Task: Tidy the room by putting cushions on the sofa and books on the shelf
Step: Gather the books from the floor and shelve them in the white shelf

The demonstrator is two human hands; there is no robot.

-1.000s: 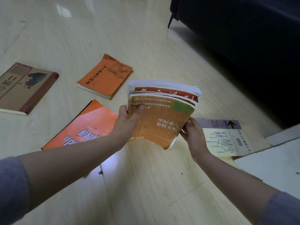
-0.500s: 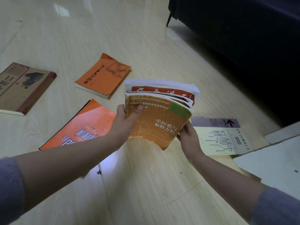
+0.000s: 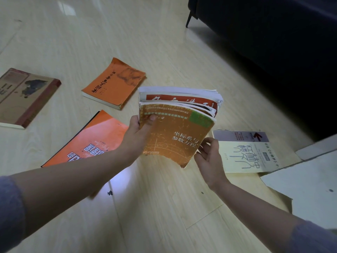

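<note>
My left hand (image 3: 138,132) grips a stack of books (image 3: 178,125) above the floor, thumb on its orange front cover, a red-and-white book behind. My right hand (image 3: 209,157) sits at the stack's lower right edge with fingers loosely curled; no firm grip on it shows. Loose on the wooden floor lie a small orange book (image 3: 113,83), a brown book (image 3: 25,95), a large orange-red book (image 3: 87,141) under my left forearm, and a cream book (image 3: 244,152) behind my right hand. A dark sofa (image 3: 273,42) fills the top right.
A white sheet or board (image 3: 310,189) lies on the floor at the right, over a torn edge of flooring. The sofa's thin black leg (image 3: 188,19) stands at the top. Pale wooden floor stretches to the left and near me.
The stack has stayed nearly still in my left hand. My right hand has loosened from the stack's right edge and slid a little down and outward.
</note>
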